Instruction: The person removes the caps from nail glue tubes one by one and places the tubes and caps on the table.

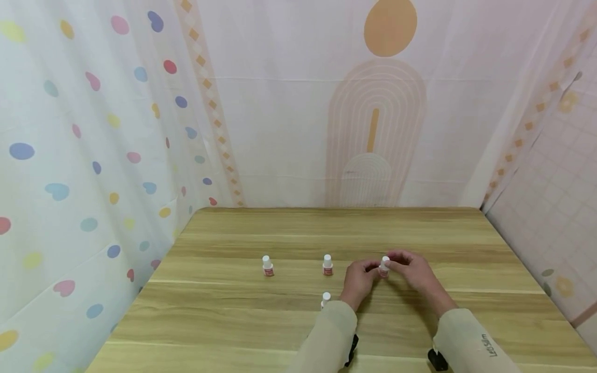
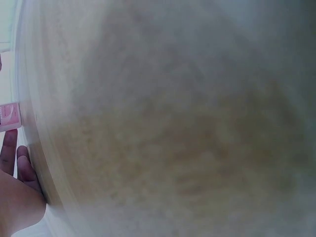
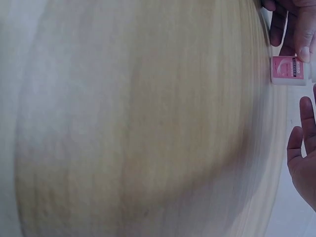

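Observation:
A small white bottle with a pink label stands upright between both hands at the right of the table. My left hand pinches its body from the left; in the right wrist view the left thumb presses beside the label. From the right, my right hand holds it near the white cap, thumb in front and fingers behind. In the left wrist view, only the lower part of the bottle shows at the edge. The right wrist view shows the right hand's lower fingers spread loosely below the bottle.
Two similar bottles stand to the left, one far left and one mid-table. Another bottle is nearer, partly hidden by the left sleeve. The wooden table ends at patterned curtains.

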A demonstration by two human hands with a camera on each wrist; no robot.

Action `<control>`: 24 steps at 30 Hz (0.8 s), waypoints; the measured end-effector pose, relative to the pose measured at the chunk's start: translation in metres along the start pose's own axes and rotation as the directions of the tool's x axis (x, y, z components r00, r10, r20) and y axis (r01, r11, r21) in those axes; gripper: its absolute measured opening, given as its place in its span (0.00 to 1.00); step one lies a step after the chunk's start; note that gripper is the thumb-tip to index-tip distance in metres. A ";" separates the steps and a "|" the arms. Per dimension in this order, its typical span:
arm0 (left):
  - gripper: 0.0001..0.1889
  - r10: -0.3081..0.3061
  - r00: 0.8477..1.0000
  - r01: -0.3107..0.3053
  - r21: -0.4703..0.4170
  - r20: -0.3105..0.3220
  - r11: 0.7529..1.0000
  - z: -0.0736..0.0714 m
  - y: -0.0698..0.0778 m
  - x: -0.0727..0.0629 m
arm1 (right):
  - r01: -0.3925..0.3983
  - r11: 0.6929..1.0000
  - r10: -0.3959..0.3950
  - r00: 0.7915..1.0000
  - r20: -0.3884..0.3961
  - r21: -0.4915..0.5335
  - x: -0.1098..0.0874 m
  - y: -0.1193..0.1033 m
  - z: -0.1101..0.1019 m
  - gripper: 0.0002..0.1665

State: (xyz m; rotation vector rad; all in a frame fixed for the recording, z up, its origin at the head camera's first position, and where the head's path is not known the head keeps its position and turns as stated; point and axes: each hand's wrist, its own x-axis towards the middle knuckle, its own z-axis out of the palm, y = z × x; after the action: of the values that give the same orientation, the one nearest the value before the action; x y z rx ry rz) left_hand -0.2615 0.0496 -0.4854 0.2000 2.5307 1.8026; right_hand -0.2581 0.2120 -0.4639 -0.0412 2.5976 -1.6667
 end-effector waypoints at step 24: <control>0.06 0.003 1.000 -0.003 0.009 0.006 1.000 0.000 -0.001 0.000 | 0.057 0.998 -0.057 0.998 0.010 -0.031 -0.002 -0.005 -0.002 0.18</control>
State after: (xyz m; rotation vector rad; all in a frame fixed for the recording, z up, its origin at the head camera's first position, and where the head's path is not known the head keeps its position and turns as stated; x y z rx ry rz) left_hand -0.2621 0.0495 -0.4862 0.2095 2.5362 1.7901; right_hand -0.2565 0.2114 -0.4586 -0.1251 2.6400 -1.6396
